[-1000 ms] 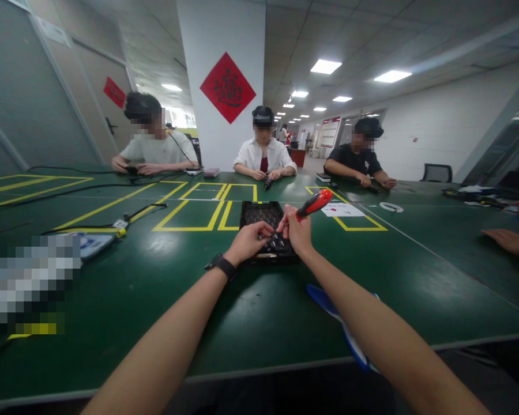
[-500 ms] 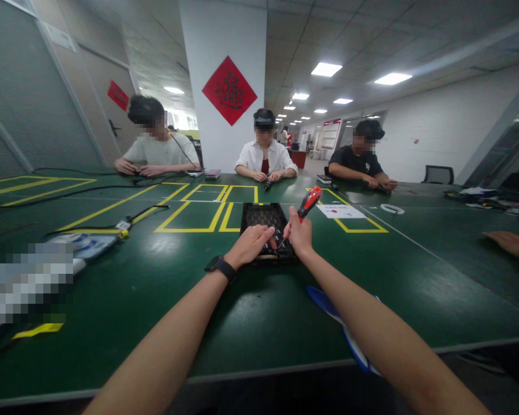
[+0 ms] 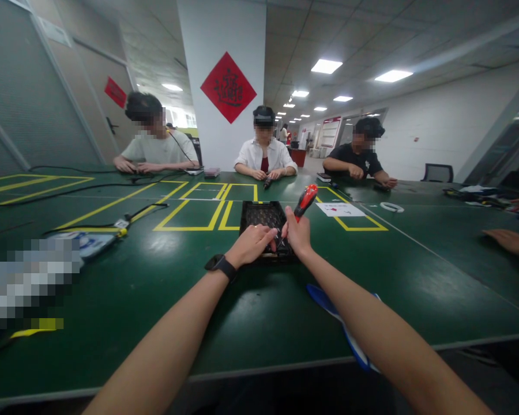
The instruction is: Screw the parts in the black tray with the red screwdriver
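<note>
A black rectangular case with a dark patterned interior lies on the green table in front of me. My right hand is closed around a screwdriver with a red and black handle. The tool leans, its handle up to the right and its shaft running down left into the case's near part. My left hand rests over the case's near left side, thumb and fingers drawn together close to the screwdriver's tip. Whatever those fingers pinch is hidden. A dark watch is on my left wrist.
Blue-edged insoles lie under my right forearm. A printed sheet and white ring are beyond, right. Cables and a pale bag lie left. Several people sit around the table; another person's hand rests at right.
The view has tilted slightly. My hands keep nearly the same place over the case, with the screwdriver handle leaning a little further left.
</note>
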`<state>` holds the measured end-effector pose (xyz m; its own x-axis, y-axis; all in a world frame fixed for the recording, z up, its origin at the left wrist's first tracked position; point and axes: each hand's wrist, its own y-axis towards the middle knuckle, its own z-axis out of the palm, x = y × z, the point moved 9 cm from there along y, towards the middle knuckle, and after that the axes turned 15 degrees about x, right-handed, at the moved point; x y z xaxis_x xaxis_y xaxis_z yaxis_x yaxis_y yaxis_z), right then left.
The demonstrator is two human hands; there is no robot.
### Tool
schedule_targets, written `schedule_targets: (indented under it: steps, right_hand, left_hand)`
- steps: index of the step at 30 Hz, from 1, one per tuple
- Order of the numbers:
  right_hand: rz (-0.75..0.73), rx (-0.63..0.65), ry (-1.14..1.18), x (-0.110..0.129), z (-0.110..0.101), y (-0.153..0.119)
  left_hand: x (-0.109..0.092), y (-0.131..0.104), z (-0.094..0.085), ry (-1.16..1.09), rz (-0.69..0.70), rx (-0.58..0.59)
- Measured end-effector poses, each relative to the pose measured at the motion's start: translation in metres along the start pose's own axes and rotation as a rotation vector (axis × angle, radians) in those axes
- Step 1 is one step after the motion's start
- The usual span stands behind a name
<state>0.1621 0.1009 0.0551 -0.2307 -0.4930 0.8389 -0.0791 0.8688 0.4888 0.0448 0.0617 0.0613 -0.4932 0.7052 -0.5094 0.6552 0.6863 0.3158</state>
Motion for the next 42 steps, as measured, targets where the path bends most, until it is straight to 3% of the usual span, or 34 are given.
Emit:
schedule_targets:
  steps: [10,14,18,28,32,38,42]
  right_hand:
    - [0.033,-0.071,0.076,-0.009,-0.006,0.001]
    - [0.048,-0.094,0.094,-0.011,-0.008,0.001]
    - [-0.005,-0.053,0.132,-0.003,-0.003,0.000]
    - [-0.080,0.014,0.249,0.013,0.006,-0.003]
    - [-0.130,0.042,0.271,0.019,0.008,-0.003]
    - [-0.177,-0.022,0.250,0.023,0.006,-0.006]
    - [-0.167,0.087,0.283,0.023,0.017,-0.007]
  left_hand:
    - [-0.001,0.000,0.003,0.148,-0.045,0.051]
    - [0.002,0.000,0.000,0.198,-0.048,0.003]
    - [0.003,0.001,-0.003,0.270,-0.061,-0.054]
    - [0.016,0.004,0.010,0.192,-0.092,0.009]
    - [0.013,0.005,0.013,0.204,-0.057,0.024]
    - [0.013,0.005,0.012,0.203,-0.065,0.004]
    - [0.002,0.007,0.009,0.339,-0.077,0.072]
